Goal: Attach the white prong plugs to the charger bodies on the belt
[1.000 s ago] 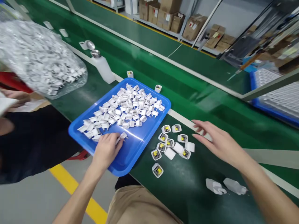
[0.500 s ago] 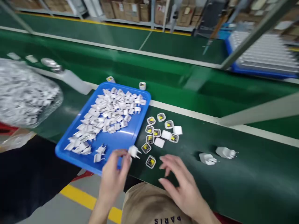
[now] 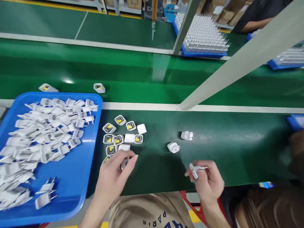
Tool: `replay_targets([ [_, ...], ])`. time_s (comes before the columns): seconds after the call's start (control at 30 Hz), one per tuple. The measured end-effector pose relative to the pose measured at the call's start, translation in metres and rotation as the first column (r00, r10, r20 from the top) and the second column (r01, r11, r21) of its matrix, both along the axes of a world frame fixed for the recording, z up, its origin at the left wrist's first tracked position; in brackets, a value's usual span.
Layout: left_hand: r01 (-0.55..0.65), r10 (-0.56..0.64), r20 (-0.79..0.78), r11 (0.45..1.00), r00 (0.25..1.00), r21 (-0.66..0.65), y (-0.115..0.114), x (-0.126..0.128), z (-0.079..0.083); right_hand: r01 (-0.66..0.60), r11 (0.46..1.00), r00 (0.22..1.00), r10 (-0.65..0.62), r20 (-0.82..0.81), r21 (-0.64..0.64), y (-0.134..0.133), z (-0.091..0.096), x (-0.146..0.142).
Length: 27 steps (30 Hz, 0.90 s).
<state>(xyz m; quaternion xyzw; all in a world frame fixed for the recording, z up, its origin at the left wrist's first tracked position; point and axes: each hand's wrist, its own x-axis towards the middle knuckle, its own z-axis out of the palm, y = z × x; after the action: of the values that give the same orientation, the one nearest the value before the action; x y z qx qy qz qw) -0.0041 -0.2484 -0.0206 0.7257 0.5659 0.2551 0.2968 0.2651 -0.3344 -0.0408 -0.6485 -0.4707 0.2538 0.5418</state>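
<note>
My left hand (image 3: 116, 174) is curled at the near end of the loose charger housings. Between its thumb and fingers a white housing (image 3: 123, 164) shows, partly hidden. My right hand (image 3: 206, 180) pinches a white two-pin plug cover (image 3: 194, 171) above the green table, its pins to the right. Several open housings with yellow and black insides stand by my left hand, such as this housing (image 3: 138, 139); a few white ones, like this block (image 3: 142, 128), show no opening. Two chargers with pins fitted, a nearer charger (image 3: 173, 147) and a farther charger (image 3: 187, 136), lie between my hands.
A blue tray (image 3: 80, 177) heaped with plug covers (image 3: 54, 123) is at the left. Two housings lie on the green strip behind it, one being this housing (image 3: 99, 88). A slanted pale post (image 3: 218, 74) rises behind the table. Another person's sleeve (image 3: 268, 202) is at lower right.
The view has swung right. The plug cover has passed from my left hand to my right, which has moved away rightward. My left hand has gone from the tray edge to the nearest housing.
</note>
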Motion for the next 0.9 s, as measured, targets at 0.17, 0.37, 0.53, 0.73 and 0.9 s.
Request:
replay_targets([
  [0.17, 0.211, -0.080, -0.597, 0.966, 0.798, 0.152, 0.050, 0.011, 0.008, -0.154, 0.988, 0.988, 0.153, 0.033, 0.021, 0.006, -0.009, -0.008],
  [0.37, 0.426, -0.287, -0.716, 0.904, 0.637, 0.017, 0.062, 0.046, 0.008, -0.314, 0.944, 0.944, 0.322, 0.070, -0.099, 0.019, 0.002, -0.030],
  [0.53, 0.444, -0.297, -0.642, 0.893, 0.707, 0.075, 0.022, 0.051, -0.006, -0.379, 0.908, 0.893, 0.410, 0.189, -0.177, 0.027, 0.006, -0.016],
  [0.73, 0.183, -0.075, -0.612, 0.976, 0.787, 0.117, -0.022, 0.053, -0.022, -0.332, 0.907, 0.886, 0.394, 0.243, -0.259, 0.025, 0.008, -0.015],
  [0.9, 0.154, -0.107, -0.550, 0.987, 0.829, 0.041, -0.032, 0.045, -0.024, -0.337, 0.907, 0.887, 0.396, 0.239, -0.250, 0.023, 0.007, -0.027],
])
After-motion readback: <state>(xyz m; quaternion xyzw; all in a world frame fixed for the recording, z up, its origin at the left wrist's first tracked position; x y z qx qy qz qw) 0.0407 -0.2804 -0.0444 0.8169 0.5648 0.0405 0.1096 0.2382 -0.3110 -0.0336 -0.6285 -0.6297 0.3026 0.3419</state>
